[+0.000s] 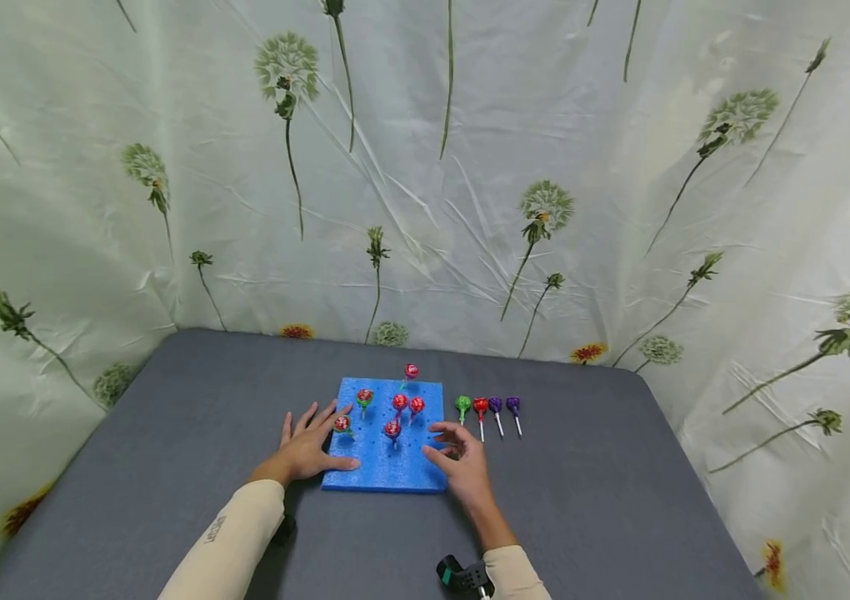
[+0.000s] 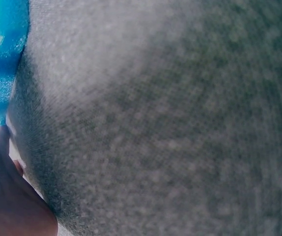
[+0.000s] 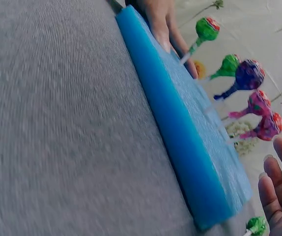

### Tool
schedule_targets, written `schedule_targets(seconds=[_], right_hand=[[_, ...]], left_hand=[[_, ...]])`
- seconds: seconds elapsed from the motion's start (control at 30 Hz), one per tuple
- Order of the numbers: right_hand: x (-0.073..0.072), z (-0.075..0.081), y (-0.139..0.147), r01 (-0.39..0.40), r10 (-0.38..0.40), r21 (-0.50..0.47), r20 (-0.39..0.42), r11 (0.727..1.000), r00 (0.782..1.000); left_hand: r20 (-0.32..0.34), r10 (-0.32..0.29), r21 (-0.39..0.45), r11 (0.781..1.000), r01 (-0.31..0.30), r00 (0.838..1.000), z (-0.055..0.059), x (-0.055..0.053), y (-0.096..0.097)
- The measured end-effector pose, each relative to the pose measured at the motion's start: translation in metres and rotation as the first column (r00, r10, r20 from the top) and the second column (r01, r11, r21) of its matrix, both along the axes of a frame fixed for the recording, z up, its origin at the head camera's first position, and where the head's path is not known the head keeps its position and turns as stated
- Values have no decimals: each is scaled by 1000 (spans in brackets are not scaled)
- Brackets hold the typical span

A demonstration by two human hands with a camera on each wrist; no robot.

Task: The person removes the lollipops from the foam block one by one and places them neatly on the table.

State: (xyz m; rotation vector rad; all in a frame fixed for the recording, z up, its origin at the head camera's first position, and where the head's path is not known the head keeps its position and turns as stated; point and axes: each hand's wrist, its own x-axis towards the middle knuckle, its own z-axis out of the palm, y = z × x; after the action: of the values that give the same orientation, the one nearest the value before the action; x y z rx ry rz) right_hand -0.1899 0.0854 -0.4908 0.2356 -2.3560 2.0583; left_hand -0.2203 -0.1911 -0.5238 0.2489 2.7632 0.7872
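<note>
A blue foam board [image 1: 372,475] lies on the grey table, with several wrapped lollipops standing upright in it on their sticks. My left hand [image 1: 308,448] rests spread along the board's left edge, its fingers beside a red-and-green lollipop [image 1: 342,425] and its thumb on the top face. Over the right edge of the board hovers my right hand [image 1: 466,467], fingers loosely bent and nothing between them. In the right wrist view its fingers [image 3: 278,184] are apart, near two pink lollipops [image 3: 268,127]. A dark blue lollipop [image 3: 249,74] stands beside those.
To the right of the board lie several loose lollipops in a row: a green one [image 1: 463,403], a red one [image 1: 480,406] and purple ones [image 1: 512,405]. Behind the grey table [image 1: 590,500] hangs a pale curtain [image 1: 425,192] printed with dandelions.
</note>
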Motion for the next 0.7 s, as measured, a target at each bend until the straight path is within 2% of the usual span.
schedule_targets(seconds=[0.1,0.17,0.43,0.7], right_hand=[[6,13,-9,-26,26,2,1,1000,1000],[8,16,-14,-37,37,8,5,999,999],[5,16,-31,-93,94,29,-48,995,994],[4,11,-48,-72,75,59,-55,996,996]], left_hand=[[-2,2,-5,1000,-2,1000,0,0,0],[2,5,-12,1000,-5,1000,1,1,1],[25,8,-29,1000,-7,1000,2,-2,3],[10,14,-31,999,-13,1000,0,-2,1]])
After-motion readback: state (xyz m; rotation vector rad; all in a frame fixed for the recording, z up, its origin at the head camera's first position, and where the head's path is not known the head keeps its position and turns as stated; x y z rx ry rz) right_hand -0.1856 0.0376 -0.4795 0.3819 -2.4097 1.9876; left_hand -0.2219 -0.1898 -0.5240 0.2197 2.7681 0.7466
